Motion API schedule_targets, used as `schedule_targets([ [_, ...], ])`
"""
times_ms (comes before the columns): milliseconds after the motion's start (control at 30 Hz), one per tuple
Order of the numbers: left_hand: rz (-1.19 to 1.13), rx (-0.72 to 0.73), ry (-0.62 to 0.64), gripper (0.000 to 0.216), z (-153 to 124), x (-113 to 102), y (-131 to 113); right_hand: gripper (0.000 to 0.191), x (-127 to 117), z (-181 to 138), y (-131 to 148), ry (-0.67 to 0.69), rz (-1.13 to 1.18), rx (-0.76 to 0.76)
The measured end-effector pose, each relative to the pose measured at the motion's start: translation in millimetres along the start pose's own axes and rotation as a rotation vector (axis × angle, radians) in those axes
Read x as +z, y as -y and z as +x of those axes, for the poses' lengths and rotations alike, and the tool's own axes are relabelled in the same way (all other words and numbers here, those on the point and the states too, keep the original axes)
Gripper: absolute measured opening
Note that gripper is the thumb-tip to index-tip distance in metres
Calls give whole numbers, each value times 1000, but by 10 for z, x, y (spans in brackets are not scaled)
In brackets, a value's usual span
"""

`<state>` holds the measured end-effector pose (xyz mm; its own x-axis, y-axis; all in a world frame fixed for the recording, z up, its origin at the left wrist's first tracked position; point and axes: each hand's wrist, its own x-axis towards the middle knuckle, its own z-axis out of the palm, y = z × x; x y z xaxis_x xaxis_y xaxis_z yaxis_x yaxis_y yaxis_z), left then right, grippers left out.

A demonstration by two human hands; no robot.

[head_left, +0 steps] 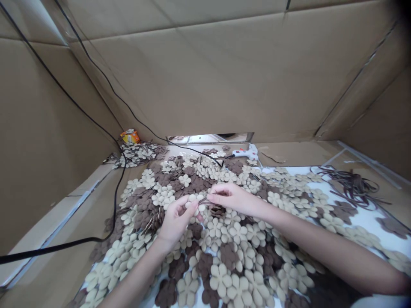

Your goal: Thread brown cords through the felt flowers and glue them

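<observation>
The left hand [177, 219] pinches a beige felt flower [192, 202], the right hand [233, 199] narrow brown strips [207, 202]; beyond them lie a white glue gun [245, 152] and an orange box [130, 137], its print too small to read.

The left hand [176, 220] and right hand [233, 199] have bare forearms [324, 246].

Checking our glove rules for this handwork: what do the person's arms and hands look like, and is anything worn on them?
The left hand and right hand are bare, with no gloves, rings or watch showing. The left forearm and right forearm are uncovered, with no sleeves.
</observation>
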<state>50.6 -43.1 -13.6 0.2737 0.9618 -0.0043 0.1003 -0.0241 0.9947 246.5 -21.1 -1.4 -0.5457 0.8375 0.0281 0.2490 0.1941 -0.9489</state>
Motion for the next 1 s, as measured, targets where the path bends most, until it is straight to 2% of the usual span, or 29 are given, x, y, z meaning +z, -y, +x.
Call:
schedule_targets([
  [200, -13, 17, -29, 32, -21, 58, 15, 33, -8, -62, 37, -1, 3, 8],
  [433, 20, 3, -71, 27, -63, 63, 1, 37, -23, -121, 82, -6, -98, 29],
  [567, 15, 59, -71, 25, -100, 54, -10, 34, -45, -183, 117, -25, 19, 63],
  [800, -9, 97, -108, 25, -105, 84, 60, 29, -81, -493, 63, -248, 227, 146],
  [867, -26, 108, -105, 23, -101, 98, 86, 28, -84, -627, 43, -313, 211, 144],
  [1000, -60, 121, -109, 24, -118, 111, 105, 27, -105, -908, 12, -414, 41, 92],
])
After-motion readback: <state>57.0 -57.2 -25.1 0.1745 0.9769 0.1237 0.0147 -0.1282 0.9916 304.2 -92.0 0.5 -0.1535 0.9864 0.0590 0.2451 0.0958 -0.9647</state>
